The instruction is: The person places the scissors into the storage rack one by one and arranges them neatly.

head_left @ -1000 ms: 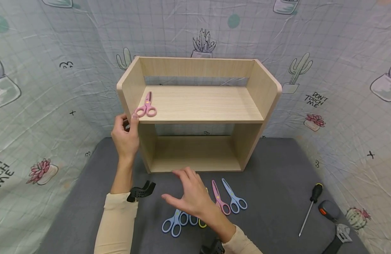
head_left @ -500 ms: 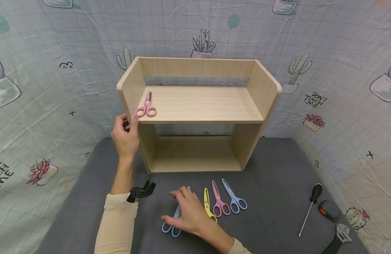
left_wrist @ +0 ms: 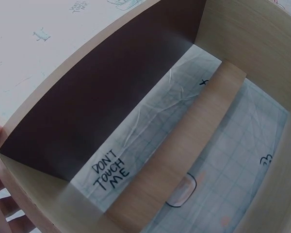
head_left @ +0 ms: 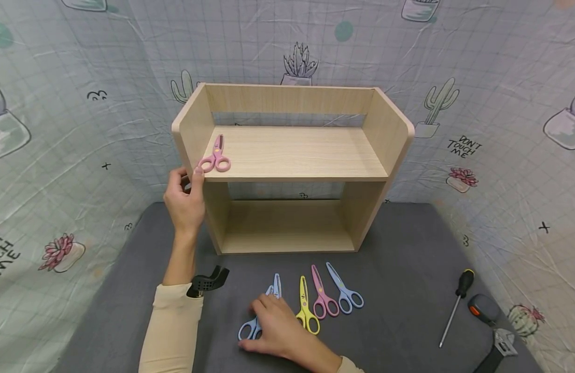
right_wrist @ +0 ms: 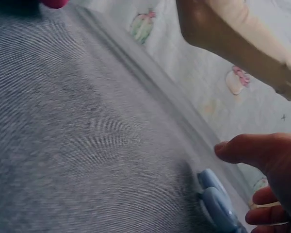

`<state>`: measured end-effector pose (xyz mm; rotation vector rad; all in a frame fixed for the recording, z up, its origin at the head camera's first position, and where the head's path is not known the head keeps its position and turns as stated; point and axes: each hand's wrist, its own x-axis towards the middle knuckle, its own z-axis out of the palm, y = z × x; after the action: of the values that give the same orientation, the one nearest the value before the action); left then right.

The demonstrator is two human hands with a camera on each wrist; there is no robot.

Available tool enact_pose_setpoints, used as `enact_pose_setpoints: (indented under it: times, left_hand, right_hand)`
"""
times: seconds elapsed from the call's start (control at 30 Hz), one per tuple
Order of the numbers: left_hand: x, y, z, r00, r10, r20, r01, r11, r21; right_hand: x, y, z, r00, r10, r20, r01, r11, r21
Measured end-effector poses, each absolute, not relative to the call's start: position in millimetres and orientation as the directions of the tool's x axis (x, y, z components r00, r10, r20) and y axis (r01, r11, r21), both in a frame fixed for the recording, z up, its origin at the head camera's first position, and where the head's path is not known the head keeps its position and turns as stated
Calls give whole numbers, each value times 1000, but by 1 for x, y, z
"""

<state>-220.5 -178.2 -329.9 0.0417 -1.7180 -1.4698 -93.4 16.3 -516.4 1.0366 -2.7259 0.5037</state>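
Observation:
In the head view my left hand (head_left: 184, 202) grips the left side panel of a wooden two-tier shelf (head_left: 292, 178), thumb at its front edge. The left wrist view catches part of that hand (left_wrist: 0, 204) at the panel. Pink scissors (head_left: 216, 158) lie on the upper board beside the thumb. My right hand (head_left: 280, 326) hovers low over two pairs of blue scissors (head_left: 249, 328), covering much of them. In the right wrist view, thumb and fingers are spread apart near blue scissors handles (right_wrist: 217, 204); nothing is held.
Right of that hand lie yellow scissors (head_left: 306, 305), pink scissors (head_left: 323, 298) and more blue scissors (head_left: 345, 290). A screwdriver (head_left: 457, 305), a tape measure (head_left: 484, 309) and an adjustable wrench (head_left: 497, 349) lie at the grey table's (head_left: 399, 311) right edge.
My right hand has come down and towards me from in front of the shelf to the blue scissors, uncovering the yellow pair. The left hand stays at the shelf.

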Motion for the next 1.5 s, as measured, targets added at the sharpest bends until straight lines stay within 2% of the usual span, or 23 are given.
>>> enact_pose_setpoints:
  times: [0.37,0.63,0.77,0.97,1.17,1.5]
  left_hand:
    - [-221,-178,-330,-638,-520,567,473,317,822]
    - [-225,-181,-334,-640,-524,562,465,318,826]
    - [-240,-190,-349,-638,-524,565,465,324,824]
    - [-249,-196,-358,-631,-521,575,474,328,817]
    - [-247,-195,-357,-633,-514,579,483,323,814]
    - [-248,-195,-357,-632,-516,578,483,321,815]
  right_hand:
    - [-91,18,-523,-674,-675,301,-733,662,-158]
    - [-92,18,-524,-605,-717,347,-790,596,-145]
    - [-93,18,-523,-575,-735,361,-814,561,-153]
    - [-92,17,-521,-616,-712,338,-785,589,-189]
    - [-89,19,-520,-673,-661,334,-726,676,-125]
    - [-90,20,-518,-671,-648,361,-707,706,-46]
